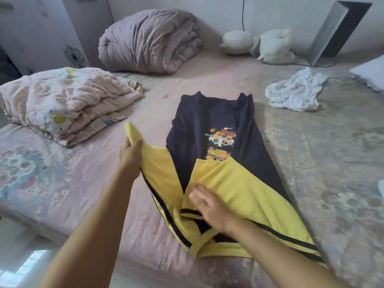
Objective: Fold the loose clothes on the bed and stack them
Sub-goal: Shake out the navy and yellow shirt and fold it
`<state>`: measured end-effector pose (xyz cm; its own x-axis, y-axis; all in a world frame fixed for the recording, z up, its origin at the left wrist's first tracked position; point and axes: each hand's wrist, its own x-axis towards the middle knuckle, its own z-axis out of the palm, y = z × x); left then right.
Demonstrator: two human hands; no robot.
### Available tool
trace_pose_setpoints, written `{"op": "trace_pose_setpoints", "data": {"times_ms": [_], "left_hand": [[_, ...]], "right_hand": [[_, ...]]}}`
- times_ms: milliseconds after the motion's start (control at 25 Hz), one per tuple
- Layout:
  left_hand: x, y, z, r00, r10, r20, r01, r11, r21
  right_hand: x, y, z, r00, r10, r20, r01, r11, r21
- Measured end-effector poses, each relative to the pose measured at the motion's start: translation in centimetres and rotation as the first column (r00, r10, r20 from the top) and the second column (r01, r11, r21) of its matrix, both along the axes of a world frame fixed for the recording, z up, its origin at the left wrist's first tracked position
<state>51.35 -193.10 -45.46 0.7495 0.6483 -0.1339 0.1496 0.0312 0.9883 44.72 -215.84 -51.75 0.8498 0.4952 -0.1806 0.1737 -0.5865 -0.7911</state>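
Yellow shorts on navy shirt — left hand grips one leg.

Both bare forearms reach forward from the lower edge of the view. The left hand is raised, its fingers and thumb curled in a grip round a fold of yellow cloth. The right hand, nearer and motion-blurred, lies palm down with fingers spread flat on that cloth.

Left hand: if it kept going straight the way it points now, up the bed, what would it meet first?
Probably nothing soon. The left hand, gripping the yellow shorts, points up over bare sheet; the rolled grey duvet lies farther along, though depth is unclear.
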Motion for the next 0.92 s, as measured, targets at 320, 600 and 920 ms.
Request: {"op": "trace_pose_setpoints", "data": {"times_ms": [320,600,920], "left_hand": [[-3.3,-21.8,1.7,0.441,-0.845,-0.304,0.784,0.198,0.588],[-10.6,-13.5,-4.6,0.623,-0.224,-0.749,0.746,-0.116,0.655],[-15.2,-11.1,-5.2,0.499,0.013,-0.867,0.854,-0.177,0.489]], "right_hand": [[5.0,-13.9,3.1,0.506,-0.567,-0.65,0.862,0.331,0.383],[6.1,-16.7,0.9,0.549,-0.715,-0.433,0.817,0.569,0.095],[5.9,-15.9,0.8,0.618,-0.745,-0.252,0.773,0.634,0.018]]}}
